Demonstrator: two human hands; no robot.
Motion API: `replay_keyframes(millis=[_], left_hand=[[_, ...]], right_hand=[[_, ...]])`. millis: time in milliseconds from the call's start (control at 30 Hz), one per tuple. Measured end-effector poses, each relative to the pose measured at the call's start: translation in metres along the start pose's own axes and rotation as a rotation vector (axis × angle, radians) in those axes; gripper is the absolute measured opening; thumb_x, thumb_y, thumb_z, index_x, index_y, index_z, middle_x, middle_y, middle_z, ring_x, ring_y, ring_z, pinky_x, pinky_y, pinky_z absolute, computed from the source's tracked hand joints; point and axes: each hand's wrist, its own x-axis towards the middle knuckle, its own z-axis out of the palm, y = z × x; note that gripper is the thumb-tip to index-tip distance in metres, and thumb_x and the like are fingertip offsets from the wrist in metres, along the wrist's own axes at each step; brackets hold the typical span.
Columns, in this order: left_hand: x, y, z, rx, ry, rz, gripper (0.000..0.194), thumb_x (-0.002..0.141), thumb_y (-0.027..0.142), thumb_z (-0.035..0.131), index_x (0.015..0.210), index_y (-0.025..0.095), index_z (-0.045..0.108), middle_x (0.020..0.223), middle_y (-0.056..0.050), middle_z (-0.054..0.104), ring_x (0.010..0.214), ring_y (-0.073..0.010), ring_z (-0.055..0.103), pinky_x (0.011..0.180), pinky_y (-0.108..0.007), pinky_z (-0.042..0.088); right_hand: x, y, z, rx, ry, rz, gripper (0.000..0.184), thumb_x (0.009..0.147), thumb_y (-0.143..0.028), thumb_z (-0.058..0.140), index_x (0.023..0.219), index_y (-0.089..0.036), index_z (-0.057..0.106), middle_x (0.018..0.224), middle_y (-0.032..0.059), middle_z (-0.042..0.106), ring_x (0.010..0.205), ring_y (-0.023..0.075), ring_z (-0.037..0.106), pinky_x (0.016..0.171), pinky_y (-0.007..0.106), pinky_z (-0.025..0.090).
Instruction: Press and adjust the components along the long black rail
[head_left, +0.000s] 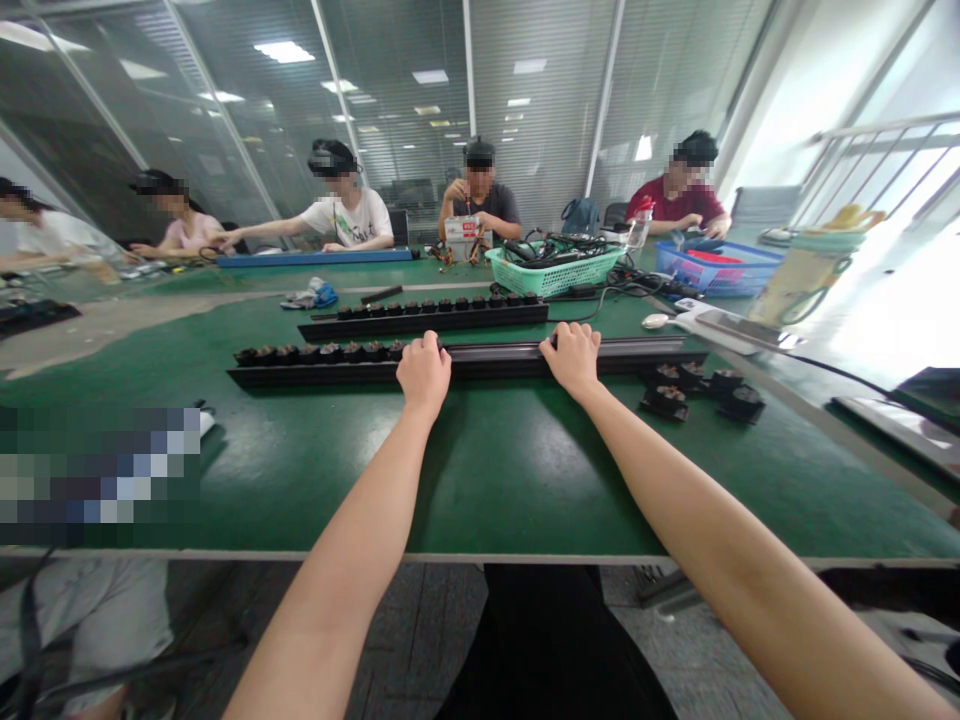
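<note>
A long black rail (pixel 345 374) lies across the green table in front of me. Black socket-like modules (pixel 330 352) sit in a row along its left part; its right part shows a bare channel. My left hand (pixel 425 372) is closed on the rail at the right end of that row, and its fingertips are hidden behind the rail. Farther right, my right hand (pixel 576 357) grips the same rail with curled fingers. Several loose black modules (pixel 690 385) lie beside the rail's right end. Behind it is a second black rail (pixel 427 322) with a row of similar modules.
Beyond the rails are a green basket (pixel 559 278) of cables, a blue basket (pixel 720 272) and a crumpled blue-and-white cloth (pixel 311 295). A white power strip (pixel 724 328) and a yellow container (pixel 806 275) stand right. Several people sit across the table.
</note>
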Motion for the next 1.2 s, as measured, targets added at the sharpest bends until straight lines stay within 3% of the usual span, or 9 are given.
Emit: replay_keyframes(millis=[800, 1067, 1200], left_hand=[[0.0, -0.0001, -0.0003, -0.006, 0.004, 0.007, 0.033, 0.102, 0.027, 0.044, 0.132, 0.023, 0.057, 0.126, -0.014, 0.066, 0.123, -0.0279, 0.059, 0.096, -0.038, 0.053], [0.0007, -0.001, 0.0014, 0.001, 0.016, 0.014, 0.033, 0.102, 0.027, 0.044, 0.131, 0.022, 0.058, 0.125, -0.013, 0.067, 0.121, -0.028, 0.06, 0.094, -0.037, 0.054], [0.0008, -0.001, 0.0016, 0.006, 0.026, 0.014, 0.032, 0.101, 0.027, 0.045, 0.13, 0.022, 0.059, 0.123, -0.013, 0.068, 0.12, -0.0282, 0.061, 0.093, -0.038, 0.055]], right_hand=[[0.0018, 0.0057, -0.0019, 0.019, 0.007, 0.015, 0.022, 0.092, -0.033, 0.05, 0.098, -0.017, 0.065, 0.105, 0.018, 0.071, 0.104, 0.0346, 0.055, 0.093, 0.045, 0.035], [0.0009, 0.0087, -0.0064, -0.066, -0.005, -0.063, 0.033, 0.098, -0.043, 0.048, 0.101, -0.015, 0.065, 0.102, 0.0182, 0.072, 0.102, 0.0335, 0.058, 0.093, 0.044, 0.034], [0.0006, 0.0085, -0.0092, -0.067, -0.032, -0.046, 0.03, 0.099, -0.04, 0.047, 0.103, -0.016, 0.065, 0.103, 0.0171, 0.073, 0.101, 0.0329, 0.059, 0.092, 0.043, 0.033]])
